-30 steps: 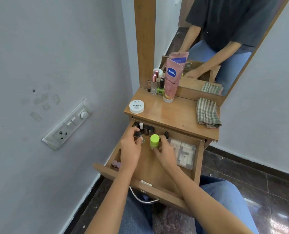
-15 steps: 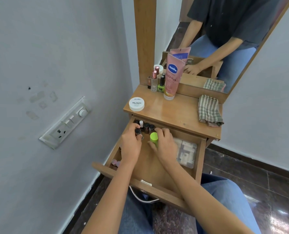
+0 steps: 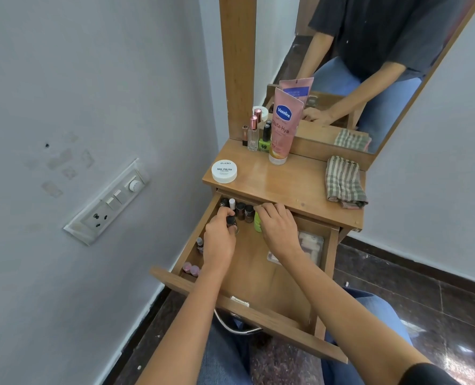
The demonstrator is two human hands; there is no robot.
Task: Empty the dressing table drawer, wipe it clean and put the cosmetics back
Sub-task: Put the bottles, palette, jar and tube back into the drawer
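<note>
left hand pinches a black-capped bottle — right hand curls its fingers round a lime-green bottle.

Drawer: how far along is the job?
Early or midway; emptying or refilling is unclear. Done: drawer open, Vaseline tube, white jar and folded cloth on the tabletop. In hand: left hand grips a dark-capped bottle, right hand holds the green bottle. Left: small bottles at the back and the clear pouch are in the drawer; no wiping visible.
</note>
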